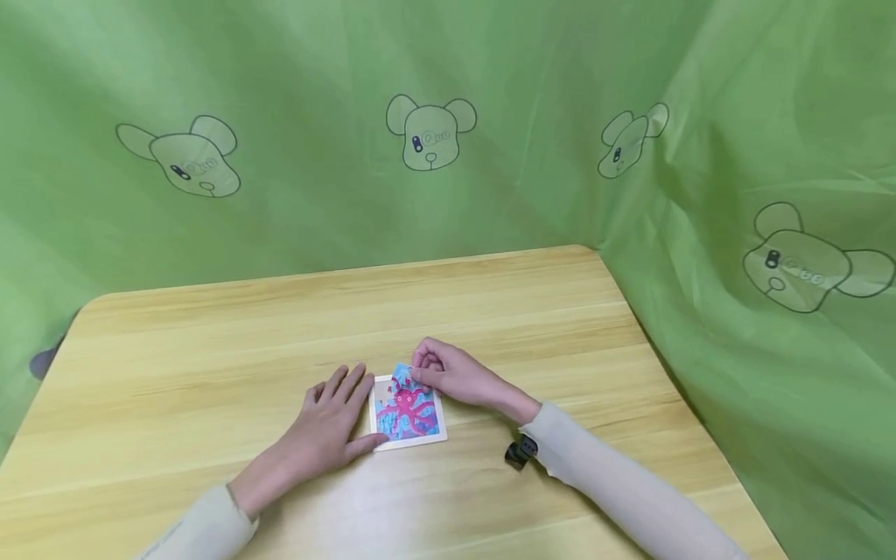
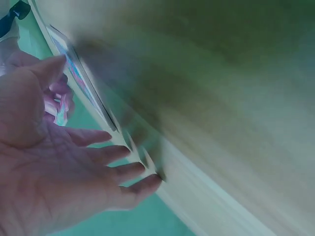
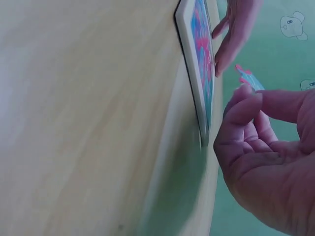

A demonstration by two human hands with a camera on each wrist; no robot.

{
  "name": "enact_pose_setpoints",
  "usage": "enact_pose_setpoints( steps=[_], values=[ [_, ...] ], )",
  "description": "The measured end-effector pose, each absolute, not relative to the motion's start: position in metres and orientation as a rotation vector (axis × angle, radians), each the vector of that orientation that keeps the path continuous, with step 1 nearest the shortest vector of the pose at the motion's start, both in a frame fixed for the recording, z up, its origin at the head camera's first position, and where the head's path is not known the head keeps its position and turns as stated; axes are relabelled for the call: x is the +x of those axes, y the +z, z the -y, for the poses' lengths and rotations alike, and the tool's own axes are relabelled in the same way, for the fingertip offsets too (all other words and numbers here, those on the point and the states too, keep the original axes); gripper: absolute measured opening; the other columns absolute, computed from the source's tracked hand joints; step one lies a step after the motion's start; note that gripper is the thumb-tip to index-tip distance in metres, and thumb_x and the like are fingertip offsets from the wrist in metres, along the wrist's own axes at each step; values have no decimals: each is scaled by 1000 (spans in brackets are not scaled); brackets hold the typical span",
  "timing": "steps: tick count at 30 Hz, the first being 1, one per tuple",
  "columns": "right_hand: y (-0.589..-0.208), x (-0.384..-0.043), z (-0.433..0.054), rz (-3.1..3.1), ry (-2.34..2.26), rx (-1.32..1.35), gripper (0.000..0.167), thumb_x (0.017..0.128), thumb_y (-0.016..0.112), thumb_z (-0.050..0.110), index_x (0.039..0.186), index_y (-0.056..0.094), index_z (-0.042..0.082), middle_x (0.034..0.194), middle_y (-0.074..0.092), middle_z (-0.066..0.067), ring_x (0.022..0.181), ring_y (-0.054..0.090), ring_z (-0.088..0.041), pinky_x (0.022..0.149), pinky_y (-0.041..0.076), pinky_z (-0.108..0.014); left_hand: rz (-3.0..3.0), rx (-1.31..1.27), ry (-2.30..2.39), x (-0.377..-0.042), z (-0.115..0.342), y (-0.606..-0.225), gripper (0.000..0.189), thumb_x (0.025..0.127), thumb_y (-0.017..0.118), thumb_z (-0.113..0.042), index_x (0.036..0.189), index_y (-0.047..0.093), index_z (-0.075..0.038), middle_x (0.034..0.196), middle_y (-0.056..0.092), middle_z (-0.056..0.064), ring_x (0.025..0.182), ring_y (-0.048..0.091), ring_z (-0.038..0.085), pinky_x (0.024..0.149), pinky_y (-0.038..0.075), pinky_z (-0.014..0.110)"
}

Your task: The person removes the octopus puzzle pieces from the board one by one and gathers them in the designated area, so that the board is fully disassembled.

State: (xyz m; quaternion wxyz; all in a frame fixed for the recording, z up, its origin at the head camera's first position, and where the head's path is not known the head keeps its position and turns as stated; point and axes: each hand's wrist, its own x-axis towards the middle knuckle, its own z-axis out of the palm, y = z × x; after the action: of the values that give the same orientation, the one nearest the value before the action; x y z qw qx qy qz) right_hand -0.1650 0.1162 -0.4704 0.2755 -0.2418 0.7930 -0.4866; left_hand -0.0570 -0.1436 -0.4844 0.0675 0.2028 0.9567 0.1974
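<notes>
A small square jigsaw puzzle in a white-edged frame point(image 1: 413, 445) lies on the table, showing a pink octopus on blue. In its upper left a patch of bare tan backing shows. My right hand point(image 1: 458, 377) pinches a blue and pink puzzle piece point(image 1: 401, 372) between thumb and index finger, over the frame's top edge. In the right wrist view the piece point(image 3: 251, 80) sticks out past the fingertips, raised above the board. My left hand point(image 1: 322, 424) lies along the frame's left side, fingers extended, with the thumb at the lower left corner.
The light wood-grain table point(image 1: 210, 350) has rounded far corners. A green curtain point(image 1: 315, 194) printed with bear heads hangs behind it and along the right side. A black wrist device point(image 1: 521, 451) sits at the right sleeve cuff.
</notes>
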Motion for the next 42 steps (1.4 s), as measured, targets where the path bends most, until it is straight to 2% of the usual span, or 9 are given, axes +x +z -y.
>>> enact_pose_setpoints(
  steps=[5, 10, 14, 19, 29, 42],
  values=[
    [-470, -168, -122, -2132, -1399, -573, 11, 110, 65, 12, 114, 62, 3, 96, 72, -12, 82, 65, -27, 69, 50, -25, -2875, 724, 601, -53, 144, -486, 98, 100, 75, -56, 165, 38, 6, 172, 33, 26, 157, 30, 52, 115, 33, 75],
    [-466, -170, -128, -2127, -1477, -510, 12, 110, 65, 10, 116, 61, 1, 100, 74, -17, 83, 66, -36, 67, 51, -26, -2876, 792, 569, -53, 144, -487, 94, 101, 76, -54, 164, 41, 5, 172, 35, 25, 156, 33, 52, 116, 35, 72],
    [-465, -169, -136, -2141, -1536, -457, 13, 109, 68, 12, 115, 61, 2, 97, 73, -19, 82, 65, -38, 65, 52, -27, -2880, 825, 553, -53, 146, -487, 86, 101, 76, -52, 162, 47, 2, 170, 36, 27, 155, 34, 52, 116, 36, 72],
    [-467, -167, -147, -2157, -1563, -424, 15, 108, 70, 14, 114, 62, 3, 95, 72, -22, 81, 65, -37, 63, 50, -27, -2888, 860, 541, -52, 148, -487, 78, 101, 77, -49, 160, 53, -4, 169, 38, 29, 154, 36, 53, 115, 38, 72],
    [-472, -170, -175, -2187, -1605, -355, 20, 105, 73, 13, 116, 62, 0, 95, 71, -23, 78, 65, -28, 63, 51, -26, -2916, 902, 496, -52, 148, -489, 76, 103, 75, -49, 160, 54, -3, 168, 36, 32, 154, 36, 54, 116, 38, 70],
    [-479, -180, -216, -2238, -1507, -283, 23, 106, 72, 15, 120, 66, -3, 93, 70, -14, 78, 64, -21, 65, 52, -24, -2919, 903, 471, -50, 148, -492, 75, 105, 71, -50, 162, 52, -5, 169, 35, 31, 154, 35, 53, 116, 38, 70]
  ],
)
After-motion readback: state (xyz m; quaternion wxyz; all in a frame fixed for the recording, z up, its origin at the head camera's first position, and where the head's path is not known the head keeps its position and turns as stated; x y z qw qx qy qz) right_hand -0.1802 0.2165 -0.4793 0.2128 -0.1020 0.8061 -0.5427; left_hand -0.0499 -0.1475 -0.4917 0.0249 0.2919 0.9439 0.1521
